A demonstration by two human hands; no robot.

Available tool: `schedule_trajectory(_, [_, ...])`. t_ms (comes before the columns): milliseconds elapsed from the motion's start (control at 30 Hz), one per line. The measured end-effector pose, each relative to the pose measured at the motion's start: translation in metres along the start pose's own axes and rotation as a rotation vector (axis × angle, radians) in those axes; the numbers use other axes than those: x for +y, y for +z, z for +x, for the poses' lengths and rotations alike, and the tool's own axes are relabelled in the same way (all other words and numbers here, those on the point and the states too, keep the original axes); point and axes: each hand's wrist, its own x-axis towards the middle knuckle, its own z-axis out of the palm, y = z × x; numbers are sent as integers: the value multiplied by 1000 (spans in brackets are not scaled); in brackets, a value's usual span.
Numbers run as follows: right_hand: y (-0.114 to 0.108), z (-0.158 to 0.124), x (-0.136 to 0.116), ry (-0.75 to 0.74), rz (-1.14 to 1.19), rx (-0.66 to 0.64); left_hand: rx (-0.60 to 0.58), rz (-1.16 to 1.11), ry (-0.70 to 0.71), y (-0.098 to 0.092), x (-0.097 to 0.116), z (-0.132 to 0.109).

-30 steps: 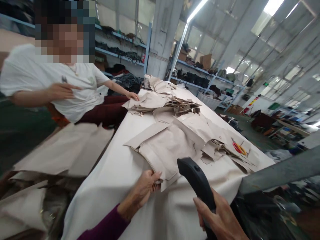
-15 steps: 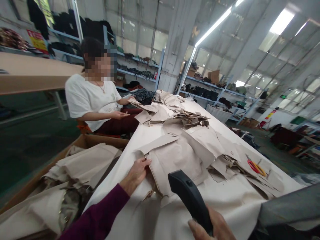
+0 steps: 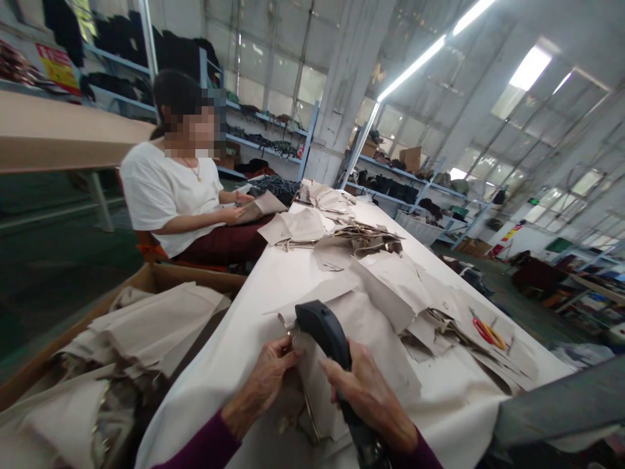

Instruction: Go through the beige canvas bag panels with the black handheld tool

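Note:
My left hand (image 3: 271, 371) pinches the zippered edge of a beige fabric piece (image 3: 312, 384) at the near part of the white table (image 3: 205, 378). My right hand (image 3: 366, 391) is wrapped round the handle of a black curved handheld tool (image 3: 325, 329). The tool's head is at the edge of the fabric, just above my left fingertips; whether it touches cannot be told. More beige pieces (image 3: 390, 280) lie heaped along the table beyond my hands.
A cardboard box (image 3: 161, 277) of beige pieces stands left of the table. A seated person (image 3: 170, 189) holds a beige piece beyond it. Scissors with red and yellow handles (image 3: 488, 332) lie at the right. A grey metal bar (image 3: 556, 397) crosses the lower right.
My right hand has brought the black tool up and left to the fabric edge by my left hand. My left hand sits slightly lower. The seated person's piece has moved closer to their lap.

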Motion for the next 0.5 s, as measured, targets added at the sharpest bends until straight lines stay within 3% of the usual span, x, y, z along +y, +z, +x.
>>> schedule_trajectory(167, [-10,10,-5,-3,9,30,17,-72,7,3,-4,-3])
schedule_trajectory(333, [-23,-26,-8,23,-81,27,67,-80,26,3,-1,3])
schedule_trajectory(500, [-6,-42,3,130,-104,-50,55,-55,58,4,-2,3])
